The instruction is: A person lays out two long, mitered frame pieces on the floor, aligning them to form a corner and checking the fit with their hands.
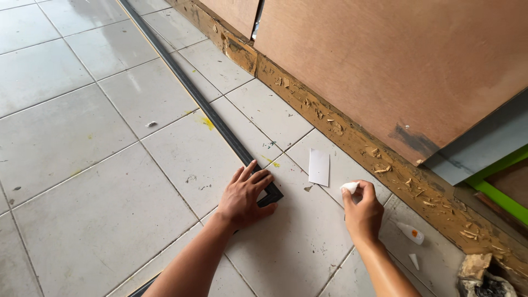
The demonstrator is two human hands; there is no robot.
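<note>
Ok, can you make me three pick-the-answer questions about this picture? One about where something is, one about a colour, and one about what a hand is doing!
1. Where does the left hand rest?
A. On the end of the long dark strip on the floor
B. On the plywood board
C. On the small bottle

2. What colour is the flat card lying on the tiles?
A. Red
B. White
C. Black

3. What is the right hand doing?
A. Lying flat and open
B. Pinching a small white thing in its fingers
C. Holding a hammer

Answers:
1. A, the palm and fingers press flat on the strip's near end.
2. B, the card shows plain white beside the strip.
3. B, the fingers are curled around a small white piece, raised just off the floor.
</note>
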